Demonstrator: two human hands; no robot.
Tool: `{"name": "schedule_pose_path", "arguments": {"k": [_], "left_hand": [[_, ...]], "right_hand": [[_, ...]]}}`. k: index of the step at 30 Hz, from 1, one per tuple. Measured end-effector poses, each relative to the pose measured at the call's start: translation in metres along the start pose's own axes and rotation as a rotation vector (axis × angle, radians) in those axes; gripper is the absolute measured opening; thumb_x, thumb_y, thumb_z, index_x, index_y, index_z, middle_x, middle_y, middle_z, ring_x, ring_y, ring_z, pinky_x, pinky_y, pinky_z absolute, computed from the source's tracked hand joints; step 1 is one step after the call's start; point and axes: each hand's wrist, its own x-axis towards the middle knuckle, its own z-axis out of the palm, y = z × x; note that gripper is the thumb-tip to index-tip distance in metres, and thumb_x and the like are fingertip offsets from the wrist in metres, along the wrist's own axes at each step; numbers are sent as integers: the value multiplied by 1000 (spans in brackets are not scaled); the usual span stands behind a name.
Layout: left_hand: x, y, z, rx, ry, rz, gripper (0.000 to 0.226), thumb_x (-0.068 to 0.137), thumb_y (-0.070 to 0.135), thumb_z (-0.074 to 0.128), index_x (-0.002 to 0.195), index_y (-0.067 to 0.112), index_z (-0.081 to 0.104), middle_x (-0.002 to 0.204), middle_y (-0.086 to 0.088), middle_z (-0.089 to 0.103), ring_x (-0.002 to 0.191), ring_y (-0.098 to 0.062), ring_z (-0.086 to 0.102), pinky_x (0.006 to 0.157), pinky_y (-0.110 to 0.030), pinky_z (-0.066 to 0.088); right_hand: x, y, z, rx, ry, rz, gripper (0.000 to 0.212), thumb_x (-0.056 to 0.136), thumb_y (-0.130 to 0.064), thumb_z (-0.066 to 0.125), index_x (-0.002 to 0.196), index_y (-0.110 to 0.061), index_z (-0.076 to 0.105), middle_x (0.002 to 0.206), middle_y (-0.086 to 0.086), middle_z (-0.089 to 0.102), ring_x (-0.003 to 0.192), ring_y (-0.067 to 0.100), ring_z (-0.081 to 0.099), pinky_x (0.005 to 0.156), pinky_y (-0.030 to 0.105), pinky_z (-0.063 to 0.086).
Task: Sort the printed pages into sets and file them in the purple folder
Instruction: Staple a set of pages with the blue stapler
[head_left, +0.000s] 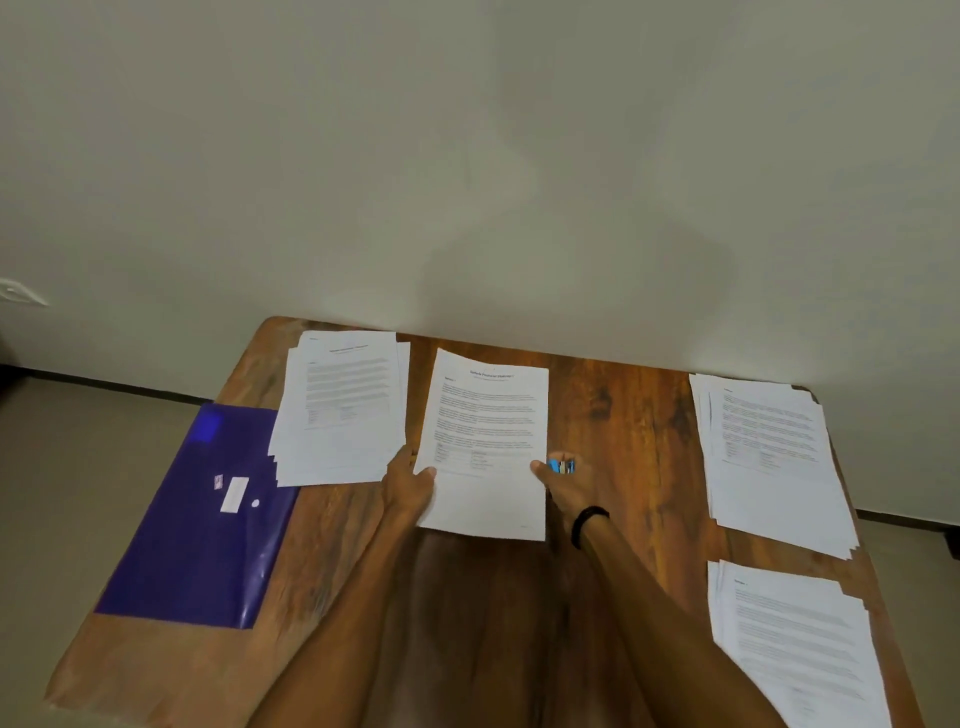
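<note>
Over the counter (597, 415), the left hand (410, 488) and right hand (558, 491) pinch a printed page (483, 441) by its lower side edges, thumbs on top; its heading is too blurred to read.

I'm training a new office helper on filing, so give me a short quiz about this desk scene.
1. True or false: the purple folder lies on the left side of the table.
2. How many paper stacks lie on the table, not counting the middle pages?
3. Who holds the middle pages? A: left hand alone. B: right hand alone. C: both hands.
Key: 1 true. 2 three: far left stack, far right stack, near right stack. 3 C.
</note>
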Motion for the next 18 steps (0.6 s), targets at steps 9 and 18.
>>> {"name": "schedule_pose_path", "arguments": {"k": [9, 18], "left_hand": [[123, -23, 32, 427, -37, 66, 81, 89, 37, 71, 152, 18, 24, 152, -12, 34, 139, -32, 37, 113, -46, 36], [128, -63, 44, 776, -182, 174, 88, 94, 56, 55, 159, 23, 7, 166, -8, -1, 152, -31, 6, 122, -47, 16]], "right_hand": [[107, 7, 74, -308, 196, -30, 21, 91, -12, 70, 103, -9, 53, 96, 7, 58, 87, 20, 57, 85, 32, 55], [103, 25, 94, -428, 145, 24, 45, 98, -21, 62, 138, -9, 44, 139, 9, 51, 130, 29, 50, 113, 37, 36]]}}
